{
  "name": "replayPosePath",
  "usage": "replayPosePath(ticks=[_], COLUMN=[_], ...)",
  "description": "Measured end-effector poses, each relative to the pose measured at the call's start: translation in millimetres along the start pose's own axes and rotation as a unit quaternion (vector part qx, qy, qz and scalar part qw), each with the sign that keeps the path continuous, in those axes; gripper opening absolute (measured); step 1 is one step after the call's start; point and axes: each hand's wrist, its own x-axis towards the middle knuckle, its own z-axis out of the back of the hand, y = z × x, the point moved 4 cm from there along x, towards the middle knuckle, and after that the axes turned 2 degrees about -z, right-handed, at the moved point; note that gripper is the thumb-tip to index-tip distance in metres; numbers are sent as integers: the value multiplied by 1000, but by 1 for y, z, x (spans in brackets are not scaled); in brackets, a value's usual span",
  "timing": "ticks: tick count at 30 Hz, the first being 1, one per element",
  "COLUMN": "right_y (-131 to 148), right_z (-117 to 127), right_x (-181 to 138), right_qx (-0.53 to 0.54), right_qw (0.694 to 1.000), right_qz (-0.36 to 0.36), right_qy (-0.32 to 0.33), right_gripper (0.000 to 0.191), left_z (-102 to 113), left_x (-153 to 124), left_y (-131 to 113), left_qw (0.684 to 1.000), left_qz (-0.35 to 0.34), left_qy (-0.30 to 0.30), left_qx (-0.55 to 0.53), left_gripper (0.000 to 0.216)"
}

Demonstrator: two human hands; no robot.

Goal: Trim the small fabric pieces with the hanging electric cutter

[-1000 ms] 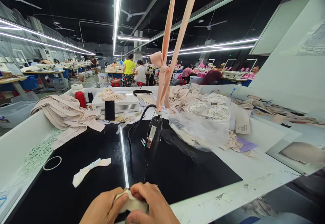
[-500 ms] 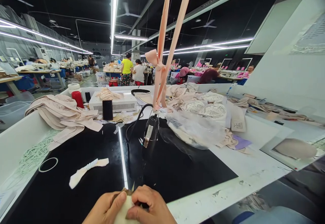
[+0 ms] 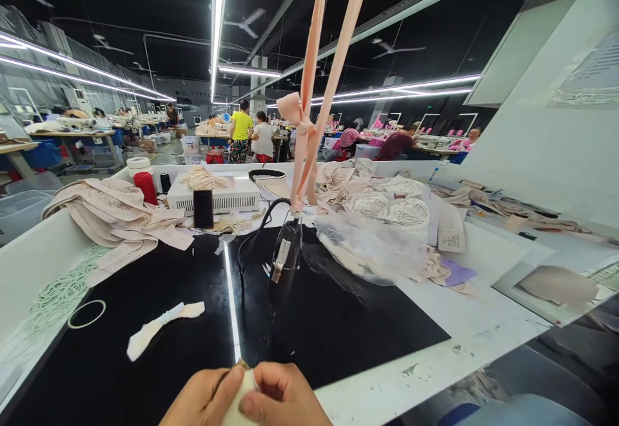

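Both hands meet low in the view, at the near edge of the black work mat (image 3: 184, 271). My left hand (image 3: 206, 395) is closed, its thumb pressed on a cream piece of fabric (image 3: 242, 403) with a brownish tip. My right hand (image 3: 285, 395) pinches the same piece from the other side. The lower end of the fabric runs out of the frame. Beyond the hands, a black hand-held device with a metal plate (image 3: 285, 252) hangs from knotted peach straps (image 3: 304, 129). A cream strip with a bluish middle (image 3: 164, 329) lies on the mat to the left.
A white ring (image 3: 87, 314) and pale green cords (image 3: 68, 290) lie at the left. Beige fabric (image 3: 116, 220), a red thread spool (image 3: 145, 187) and a white vented box (image 3: 232, 194) stand behind. A clear plastic bag (image 3: 367, 245) is at the right. Several people work farther off.
The pointed brown bit sticking up between the hands is now lower, and the right fingers have closed in flatter on the cream fabric. The view has shifted slightly.
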Motion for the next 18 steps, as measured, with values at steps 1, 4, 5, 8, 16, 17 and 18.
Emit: replayPosePath(ticks=[1, 4, 5, 8, 16, 17, 18], right_y=[-3, -14, -17, -20, -4, -3, -2], right_z=[0, -2, -3, -4, -4, -3, -2], right_x=[1, 6, 7, 7, -7, -8, -9], right_qx=[26, 90, 105, 135, 81, 72, 70], right_qw=[1000, 995, 993, 990, 997, 997, 997], right_qz=[-1, -4, -5, -3, -11, -16, -25], right_qy=[10, 39, 44, 46, -11, -23, -33], right_gripper=[60, 62, 63, 62, 58, 59, 59], left_z=[-1, -5, -6, -7, -10, -10, -10], left_x=[0, 2, 3, 4, -1, -1, 0], left_y=[1, 5, 6, 7, 4, 4, 4], left_qw=[1000, 997, 996, 995, 997, 998, 998], left_qz=[8, 33, 39, 42, 53, 56, 62], left_qy=[6, 14, 11, -12, -24, -16, -7], left_qx=[-24, -71, -77, -89, -42, -35, -31], left_gripper=[65, 71, 72, 72, 71, 72, 73])
